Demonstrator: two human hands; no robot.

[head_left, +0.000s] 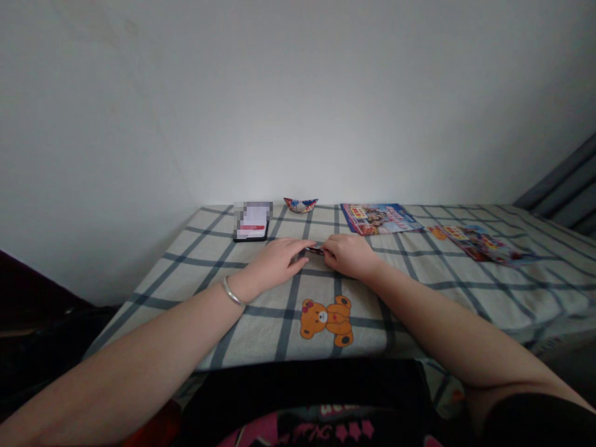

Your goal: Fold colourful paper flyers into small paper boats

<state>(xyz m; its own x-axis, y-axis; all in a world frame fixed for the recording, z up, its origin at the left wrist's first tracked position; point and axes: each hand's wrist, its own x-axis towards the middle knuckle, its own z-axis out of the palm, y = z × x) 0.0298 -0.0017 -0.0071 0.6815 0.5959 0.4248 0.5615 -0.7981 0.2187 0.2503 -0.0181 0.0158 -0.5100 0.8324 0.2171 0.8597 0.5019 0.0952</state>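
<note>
Between my two hands is a small, thin piece of colourful printed paper (315,250), seemingly folded and mostly hidden by my fingers. My right hand (350,256) is closed, pinching its right end between thumb and bent fingers. At the left end, the fingertips of my left hand (280,259) grip the paper, with the thumb lower and a little apart from the fingers. A silver bangle (231,292) circles my left wrist. Both hands rest low over the checked cloth (261,329).
Against the wall stands a boat-shaped folded paper (301,205). A phone (252,225) with a lit screen lies left of it. Printed flyers (382,218) lie at the back right, with more flyers (487,244) farther right. A printed bear (326,320) marks the cloth near the front edge.
</note>
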